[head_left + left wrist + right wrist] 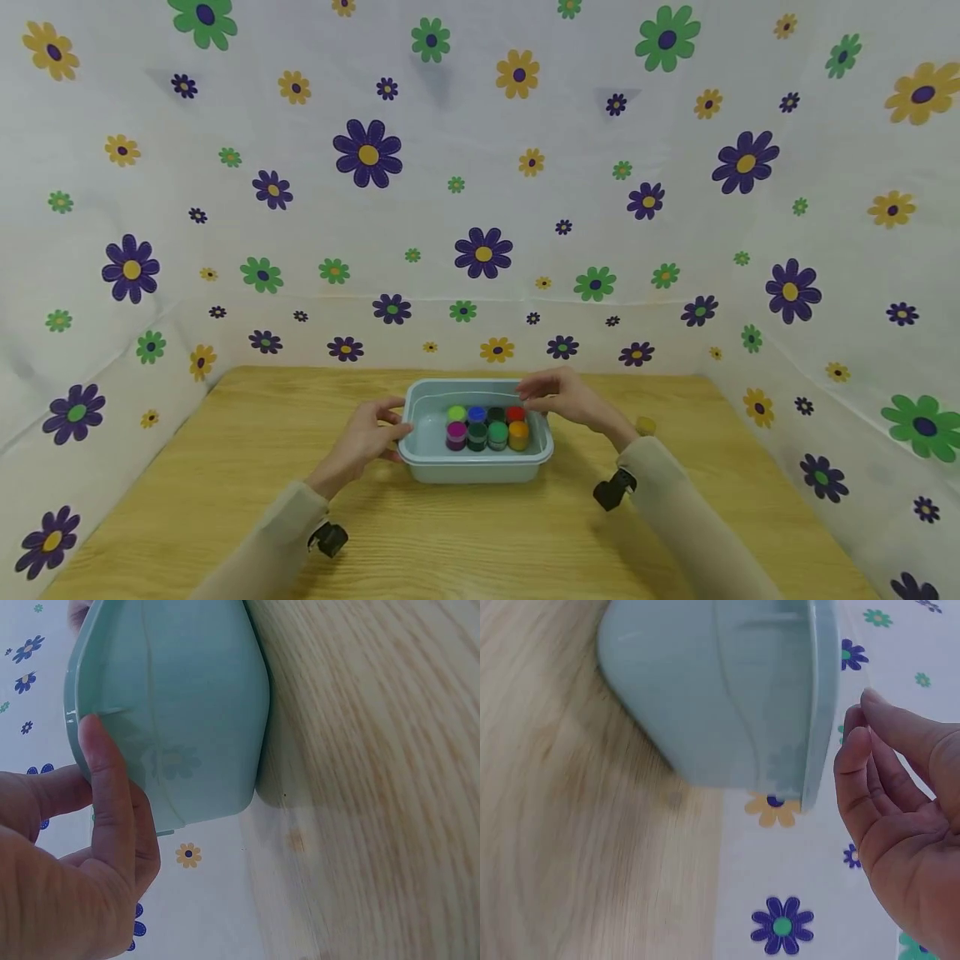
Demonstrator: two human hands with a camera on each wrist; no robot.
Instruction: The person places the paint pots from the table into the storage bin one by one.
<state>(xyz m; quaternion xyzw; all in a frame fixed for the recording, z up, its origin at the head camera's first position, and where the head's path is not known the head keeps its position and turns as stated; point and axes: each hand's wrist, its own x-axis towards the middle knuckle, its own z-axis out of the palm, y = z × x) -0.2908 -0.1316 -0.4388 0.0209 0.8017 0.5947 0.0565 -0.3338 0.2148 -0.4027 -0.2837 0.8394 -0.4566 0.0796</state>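
A pale blue-green plastic basin [474,471] stands on the wooden table. Inside, in two rows toward its right half, sit several small paint pots, among them a lime one [457,413], a purple one [456,436], a red one [515,414] and an orange one [518,436]. My left hand [367,435] grips the basin's left rim between thumb and fingers, with fingertips on the outer wall [202,697]. Over the right end of the basin is my right hand [570,400], its fingers loosely bent close to the rim [821,712]. Nothing shows between them.
A small yellow object [645,426] lies on the table [450,542] beyond the right forearm. White cloth with printed flowers [483,333] encloses the table at the back and both sides. Each wrist carries a small black camera [615,489].
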